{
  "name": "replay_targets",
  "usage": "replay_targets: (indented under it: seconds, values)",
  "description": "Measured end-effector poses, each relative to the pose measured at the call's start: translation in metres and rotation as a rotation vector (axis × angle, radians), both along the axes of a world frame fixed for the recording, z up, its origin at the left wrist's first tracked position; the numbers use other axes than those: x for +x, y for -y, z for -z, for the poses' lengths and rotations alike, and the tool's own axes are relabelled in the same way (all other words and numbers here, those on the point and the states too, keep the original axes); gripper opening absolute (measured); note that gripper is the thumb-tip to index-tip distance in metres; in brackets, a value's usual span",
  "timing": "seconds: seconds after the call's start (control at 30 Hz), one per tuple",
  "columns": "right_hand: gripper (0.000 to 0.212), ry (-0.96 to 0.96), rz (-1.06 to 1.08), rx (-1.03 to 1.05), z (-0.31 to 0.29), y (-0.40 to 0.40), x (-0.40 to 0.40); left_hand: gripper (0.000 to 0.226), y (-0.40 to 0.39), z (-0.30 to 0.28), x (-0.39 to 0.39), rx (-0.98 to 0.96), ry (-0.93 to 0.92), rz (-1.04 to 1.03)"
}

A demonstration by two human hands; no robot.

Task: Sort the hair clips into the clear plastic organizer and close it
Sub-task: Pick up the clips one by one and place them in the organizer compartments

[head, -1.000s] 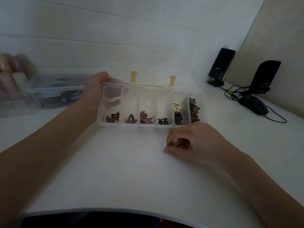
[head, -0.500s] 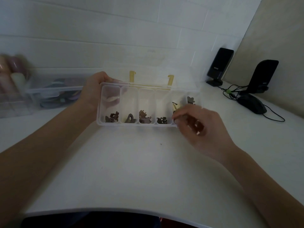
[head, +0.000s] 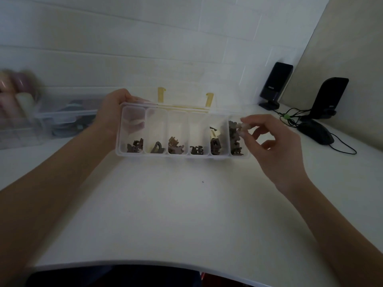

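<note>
A clear plastic organizer (head: 182,155) with several compartments sits on the white table, its lid open toward the wall with two yellow latches (head: 209,99) standing up. Small dark brown hair clips (head: 176,147) lie in every compartment. My left hand (head: 116,112) grips the organizer's left end. My right hand (head: 269,141) hovers at the right end, thumb and forefinger pinched on a small pale hair clip (head: 241,127) over the rightmost compartment.
A clear storage bin (head: 62,119) with blurred items stands at the left against the tiled wall. Two black speakers (head: 276,83) and a black mouse (head: 316,131) with cables sit at the back right. The table's front edge (head: 145,263) curves near me.
My right hand rose from the table in front of the organizer and moved up and right to its rightmost compartment, carrying a small clip. My left hand kept its grip.
</note>
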State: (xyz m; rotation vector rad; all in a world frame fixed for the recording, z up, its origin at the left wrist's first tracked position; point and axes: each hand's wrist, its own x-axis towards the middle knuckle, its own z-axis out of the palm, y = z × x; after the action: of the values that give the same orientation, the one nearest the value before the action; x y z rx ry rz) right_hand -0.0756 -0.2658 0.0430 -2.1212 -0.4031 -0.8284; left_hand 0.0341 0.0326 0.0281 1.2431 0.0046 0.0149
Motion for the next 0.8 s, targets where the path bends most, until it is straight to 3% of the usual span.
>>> replay_targets:
  seconds: [0.33, 0.8]
  values:
    - [0.023, -0.04, 0.047, -0.093, 0.0001, 0.005, 0.0038, 0.042, -0.0063, 0.0019, 0.0052, -0.013, -0.01, 0.01]
    - [0.019, -0.191, -0.059, -0.22, -0.0032, 0.0096, 0.0063, 0.039, -0.0018, -0.0003, -0.001, -0.028, -0.006, 0.024]
